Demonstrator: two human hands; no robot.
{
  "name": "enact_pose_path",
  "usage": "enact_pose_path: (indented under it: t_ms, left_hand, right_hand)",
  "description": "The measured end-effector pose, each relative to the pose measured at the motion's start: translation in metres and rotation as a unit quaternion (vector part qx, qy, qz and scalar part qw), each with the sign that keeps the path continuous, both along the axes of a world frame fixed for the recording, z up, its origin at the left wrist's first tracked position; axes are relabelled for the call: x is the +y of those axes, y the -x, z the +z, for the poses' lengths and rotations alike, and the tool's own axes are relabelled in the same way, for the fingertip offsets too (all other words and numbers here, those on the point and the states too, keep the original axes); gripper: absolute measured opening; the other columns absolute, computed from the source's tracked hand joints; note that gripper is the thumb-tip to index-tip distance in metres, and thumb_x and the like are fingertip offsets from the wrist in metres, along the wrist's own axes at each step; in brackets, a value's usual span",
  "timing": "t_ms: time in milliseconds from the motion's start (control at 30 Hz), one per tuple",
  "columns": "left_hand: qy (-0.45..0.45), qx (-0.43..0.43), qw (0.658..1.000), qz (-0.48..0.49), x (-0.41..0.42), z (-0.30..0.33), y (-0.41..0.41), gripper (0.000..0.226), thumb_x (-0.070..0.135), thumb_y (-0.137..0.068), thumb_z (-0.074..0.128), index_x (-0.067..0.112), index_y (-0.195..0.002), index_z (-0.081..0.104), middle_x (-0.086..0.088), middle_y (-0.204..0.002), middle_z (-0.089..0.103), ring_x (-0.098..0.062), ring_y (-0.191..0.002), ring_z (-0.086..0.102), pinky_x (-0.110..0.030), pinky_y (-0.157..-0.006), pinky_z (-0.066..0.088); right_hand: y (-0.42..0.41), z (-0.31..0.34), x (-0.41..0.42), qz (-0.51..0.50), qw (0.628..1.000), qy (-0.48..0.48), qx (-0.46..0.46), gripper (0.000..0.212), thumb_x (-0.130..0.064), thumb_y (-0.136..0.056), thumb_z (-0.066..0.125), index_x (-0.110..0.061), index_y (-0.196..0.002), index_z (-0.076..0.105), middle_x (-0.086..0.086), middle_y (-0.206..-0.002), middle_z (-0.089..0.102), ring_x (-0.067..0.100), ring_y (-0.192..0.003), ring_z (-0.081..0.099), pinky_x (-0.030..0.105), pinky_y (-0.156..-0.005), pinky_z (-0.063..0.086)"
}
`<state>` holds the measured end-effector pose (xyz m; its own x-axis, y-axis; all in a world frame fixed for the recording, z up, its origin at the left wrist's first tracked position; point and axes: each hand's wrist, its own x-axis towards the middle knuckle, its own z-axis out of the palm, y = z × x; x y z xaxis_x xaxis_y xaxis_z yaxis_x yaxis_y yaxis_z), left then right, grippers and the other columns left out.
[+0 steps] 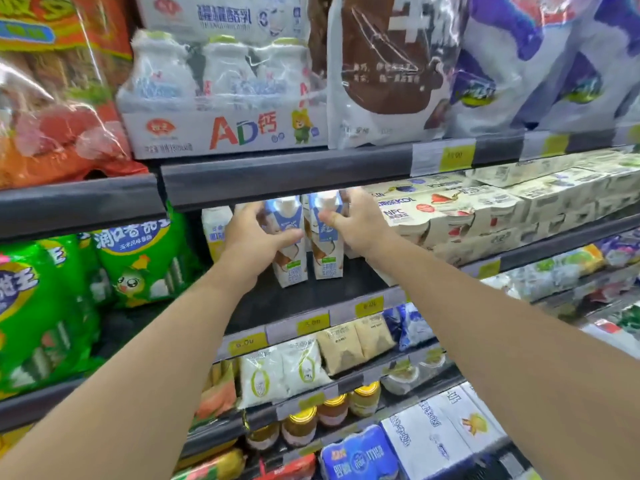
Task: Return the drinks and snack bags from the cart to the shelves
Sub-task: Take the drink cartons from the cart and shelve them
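Observation:
Two white and blue drink cartons stand side by side on a dark shelf (pixel 311 296) in the middle of the view. My left hand (pixel 254 233) wraps around the left carton (pixel 291 258), thumb across its front. My right hand (pixel 356 223) grips the right carton (pixel 327 258) near its top, thumb on the front. Both cartons are upright with their bases on the shelf. A yellow and white carton (pixel 216 230) stands just left of my left hand. The cart is out of view.
Cream multipacks of yogurt cups (pixel 485 209) fill the shelf to the right. Green snack bags (pixel 138 258) hang at left. An AD milk bottle pack (pixel 225 98) and large bags sit on the shelf above. Pouches, jars and boxes fill the lower shelves.

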<state>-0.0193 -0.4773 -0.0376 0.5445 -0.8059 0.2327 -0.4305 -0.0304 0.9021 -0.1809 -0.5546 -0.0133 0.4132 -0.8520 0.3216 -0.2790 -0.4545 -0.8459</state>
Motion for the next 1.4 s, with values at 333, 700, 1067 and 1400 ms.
enact_pose_path:
  t_ms: [333,700,1067,1400]
  left_hand:
    - [-0.109,-0.128,0.985,0.038,0.011,-0.01,0.008,0.048,0.037,-0.054,0.091,0.025,-0.094,0.067,0.007,-0.083,0.074,-0.014,-0.081,0.072,-0.043,-0.074,0.061]
    - [-0.108,-0.166,0.978,0.057,-0.007,-0.01,0.019,0.042,0.029,-0.072,0.086,0.019,-0.108,0.066,0.005,-0.103,0.072,-0.008,-0.084,0.059,-0.015,-0.057,0.035]
    - [-0.117,-0.179,0.976,0.046,-0.008,-0.009,0.009,0.044,0.027,-0.073,0.085,0.018,-0.112,0.066,0.002,-0.109,0.072,-0.016,-0.1,0.066,-0.027,-0.076,0.046]
    - [-0.105,-0.172,0.978,0.046,-0.012,-0.01,0.008,0.045,0.027,-0.073,0.085,0.017,-0.112,0.065,0.001,-0.107,0.072,-0.018,-0.099,0.067,-0.029,-0.081,0.051]
  right_hand:
    - [0.001,-0.017,-0.013,-0.021,0.986,0.134,0.094,0.063,-0.032,-0.064,0.088,-0.011,-0.114,0.054,0.005,-0.112,0.048,0.013,-0.097,0.044,0.024,-0.082,0.038]
    - [0.0,-0.025,-0.008,-0.054,0.977,0.184,0.089,0.05,-0.025,-0.072,0.081,-0.016,-0.109,0.049,0.002,-0.103,0.059,0.016,-0.093,0.054,0.027,-0.075,0.046]
    - [-0.006,-0.028,0.0,-0.075,0.979,0.168,0.085,0.044,-0.021,-0.078,0.076,-0.021,-0.105,0.042,-0.002,-0.104,0.054,0.014,-0.095,0.052,0.025,-0.074,0.043]
    - [-0.01,-0.031,-0.004,-0.086,0.978,0.173,0.079,0.042,-0.021,-0.079,0.076,-0.021,-0.102,0.041,-0.002,-0.103,0.055,0.014,-0.096,0.051,0.024,-0.074,0.04]
